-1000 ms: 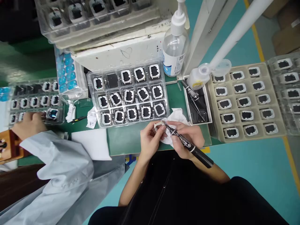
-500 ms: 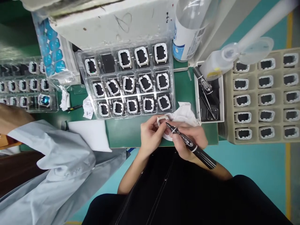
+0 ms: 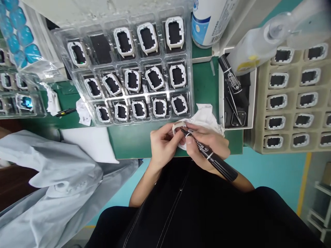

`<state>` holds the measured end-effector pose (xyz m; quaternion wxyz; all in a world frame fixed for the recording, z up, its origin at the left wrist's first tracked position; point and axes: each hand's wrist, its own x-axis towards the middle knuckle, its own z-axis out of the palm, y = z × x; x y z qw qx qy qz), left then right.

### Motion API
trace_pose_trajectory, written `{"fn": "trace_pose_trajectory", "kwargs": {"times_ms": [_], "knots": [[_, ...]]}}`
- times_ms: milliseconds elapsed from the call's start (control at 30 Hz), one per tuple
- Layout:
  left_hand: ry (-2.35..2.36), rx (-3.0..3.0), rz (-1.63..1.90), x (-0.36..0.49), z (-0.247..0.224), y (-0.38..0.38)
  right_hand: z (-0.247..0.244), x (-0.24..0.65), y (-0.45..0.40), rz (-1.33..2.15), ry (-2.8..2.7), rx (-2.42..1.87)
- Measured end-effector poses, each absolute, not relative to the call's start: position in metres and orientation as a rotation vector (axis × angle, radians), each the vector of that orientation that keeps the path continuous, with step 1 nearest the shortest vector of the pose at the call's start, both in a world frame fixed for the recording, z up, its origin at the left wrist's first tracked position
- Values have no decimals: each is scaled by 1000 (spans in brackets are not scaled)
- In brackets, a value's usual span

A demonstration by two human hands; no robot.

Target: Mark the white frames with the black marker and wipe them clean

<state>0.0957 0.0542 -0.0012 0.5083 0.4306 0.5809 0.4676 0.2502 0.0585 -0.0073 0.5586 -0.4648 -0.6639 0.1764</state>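
Head view: at the near edge of the green table [image 3: 131, 141], the left hand [image 3: 164, 146] grips a small white frame [image 3: 178, 126] between thumb and fingers. The right hand [image 3: 207, 141] has its fingers closed around a black marker [image 3: 222, 167], its tip directed at the frame; contact between the two cannot be confirmed. A crumpled white cloth [image 3: 207, 115] lies under and beyond the hands.

Containers: the clear tray [image 3: 190, 82] carries three rows of five pockets. Fourteen hold white frames over dark pads; the far row's second pocket shows a dark pad [image 3: 100, 48] only. The far-left frame bears a green spot. The white box [image 3: 254, 100] contains a second marker [image 3: 230, 75], tweezers [image 3: 234, 110] and dark items. The beige tray [image 3: 294, 89] holds further white frames in its pockets.

Writing: "Mark" is legible on the held marker, the remainder covered by fingers. Lettering on the second marker and on the large bottle [image 3: 207, 24] is not reliably readable.

Obstructed: the large bottle is cut off above, the beige tray at right. The held frame is partly covered by fingers. A co-worker's grey sleeve [image 3: 67, 172] enters at left, its hand out of view.
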Motion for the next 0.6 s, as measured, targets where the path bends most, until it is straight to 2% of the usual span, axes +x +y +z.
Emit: {"fn": "trace_pose_trajectory", "kwargs": {"times_ms": [267, 600], "knots": [[1483, 1108, 1110, 96, -2, 52, 9, 252, 51, 601, -1527, -1149], [1536, 1233, 1113, 98, -4, 49, 4, 254, 50, 554, -1531, -1167]]}}
